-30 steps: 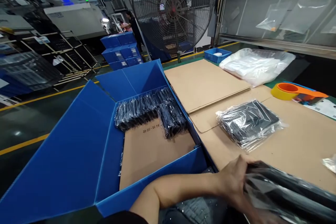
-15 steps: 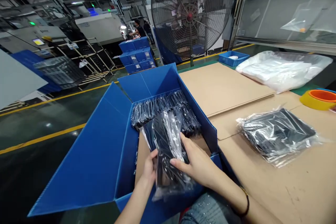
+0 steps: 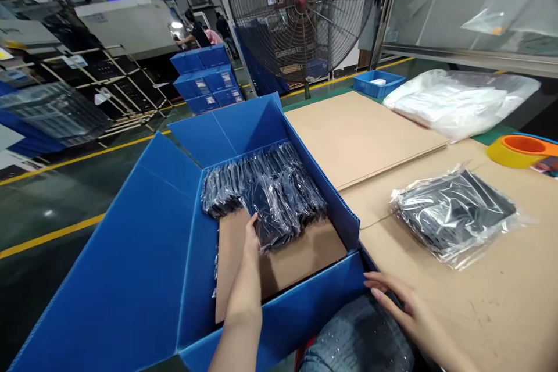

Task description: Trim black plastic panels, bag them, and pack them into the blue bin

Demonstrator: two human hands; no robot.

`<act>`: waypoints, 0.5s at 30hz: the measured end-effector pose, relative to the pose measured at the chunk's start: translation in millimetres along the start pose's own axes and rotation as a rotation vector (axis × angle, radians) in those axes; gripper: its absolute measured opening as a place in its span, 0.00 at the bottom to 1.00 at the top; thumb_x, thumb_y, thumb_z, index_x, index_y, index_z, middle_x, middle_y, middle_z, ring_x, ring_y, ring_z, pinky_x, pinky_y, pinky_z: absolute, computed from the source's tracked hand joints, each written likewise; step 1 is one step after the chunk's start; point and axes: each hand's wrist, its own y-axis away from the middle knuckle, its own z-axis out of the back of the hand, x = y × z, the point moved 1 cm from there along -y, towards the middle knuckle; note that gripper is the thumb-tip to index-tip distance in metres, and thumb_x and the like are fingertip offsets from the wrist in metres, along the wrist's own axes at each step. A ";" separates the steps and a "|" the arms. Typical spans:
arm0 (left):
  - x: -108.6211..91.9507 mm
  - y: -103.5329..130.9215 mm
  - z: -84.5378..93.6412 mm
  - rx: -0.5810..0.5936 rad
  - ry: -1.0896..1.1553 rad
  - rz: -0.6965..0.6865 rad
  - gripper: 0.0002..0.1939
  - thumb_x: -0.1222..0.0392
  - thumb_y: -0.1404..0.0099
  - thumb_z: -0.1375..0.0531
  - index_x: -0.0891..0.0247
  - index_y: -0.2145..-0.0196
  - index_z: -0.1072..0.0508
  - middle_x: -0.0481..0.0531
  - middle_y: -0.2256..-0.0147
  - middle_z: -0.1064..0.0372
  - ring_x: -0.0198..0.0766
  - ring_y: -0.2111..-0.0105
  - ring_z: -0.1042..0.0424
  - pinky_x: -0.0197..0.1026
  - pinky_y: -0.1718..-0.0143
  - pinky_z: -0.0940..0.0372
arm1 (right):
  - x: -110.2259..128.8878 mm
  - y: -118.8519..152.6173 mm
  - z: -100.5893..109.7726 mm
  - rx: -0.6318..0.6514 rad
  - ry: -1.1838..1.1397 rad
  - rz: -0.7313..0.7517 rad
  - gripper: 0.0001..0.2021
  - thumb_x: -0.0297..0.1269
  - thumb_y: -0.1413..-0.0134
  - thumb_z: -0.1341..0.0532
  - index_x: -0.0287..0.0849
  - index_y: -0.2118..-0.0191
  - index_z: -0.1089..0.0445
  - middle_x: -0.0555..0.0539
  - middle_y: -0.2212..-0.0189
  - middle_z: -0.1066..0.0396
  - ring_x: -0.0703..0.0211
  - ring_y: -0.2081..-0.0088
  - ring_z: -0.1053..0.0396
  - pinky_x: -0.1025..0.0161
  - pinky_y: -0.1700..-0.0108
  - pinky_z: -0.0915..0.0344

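Note:
A blue box (image 3: 270, 325) with raised flaps holds rows of plastic-wrapped dark parts (image 3: 226, 183) at its far end, over a brown cardboard sheet (image 3: 300, 256). My left hand (image 3: 251, 235) reaches into the box, its fingers closed on the near wrapped packet (image 3: 274, 215), which leans against the rows. Outside the box, by its near right corner, my right hand (image 3: 394, 299) is open with nothing in it. Another clear bag of dark parts (image 3: 455, 215) lies on the cardboard-covered table to the right.
Flat cardboard sheets (image 3: 361, 133) cover the table. Behind them are a small blue tray (image 3: 378, 83) and a white plastic bag (image 3: 457, 99). Tape rolls (image 3: 517, 151) sit at the right. A large fan (image 3: 300, 6) stands beyond the box, with people (image 3: 198, 32) farther back.
The packet has moved down and forward into the box against the rows, still in my left hand. My right hand has let go and moved right, outside the box. The view has shifted slightly.

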 end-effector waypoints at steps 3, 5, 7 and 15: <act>13.5 -15.2 0.0 0.005 -0.006 -0.040 0.23 0.53 0.34 0.46 0.65 0.45 0.32 0.58 0.62 0.22 0.46 0.61 0.22 0.51 0.53 0.30 | -0.9 4.8 -1.6 -0.044 0.038 0.076 0.15 0.45 0.39 0.44 0.44 0.53 0.27 0.42 0.60 0.23 0.55 0.60 0.24 0.61 0.57 0.26; 18.7 -23.9 2.4 0.007 -0.016 -0.065 0.24 0.51 0.35 0.45 0.65 0.44 0.32 0.57 0.62 0.22 0.47 0.60 0.23 0.50 0.53 0.30 | 2.0 6.3 -3.8 -0.040 0.070 0.131 0.13 0.42 0.38 0.44 0.43 0.54 0.27 0.42 0.61 0.23 0.55 0.61 0.23 0.61 0.57 0.26; 21.8 -31.0 6.7 0.008 -0.029 -0.082 0.26 0.50 0.37 0.43 0.64 0.44 0.32 0.56 0.61 0.22 0.48 0.60 0.23 0.50 0.53 0.30 | 3.9 7.2 -5.5 -0.038 0.101 0.170 0.12 0.39 0.38 0.45 0.43 0.54 0.27 0.42 0.61 0.23 0.55 0.60 0.23 0.61 0.57 0.25; 25.7 -39.0 19.7 0.046 -0.079 -0.057 0.18 0.51 0.32 0.44 0.66 0.50 0.31 0.57 0.58 0.26 0.42 0.61 0.25 0.49 0.58 0.29 | -1.2 9.6 -7.0 -0.044 0.205 0.248 0.12 0.37 0.38 0.44 0.46 0.52 0.28 0.45 0.59 0.23 0.56 0.58 0.24 0.61 0.55 0.25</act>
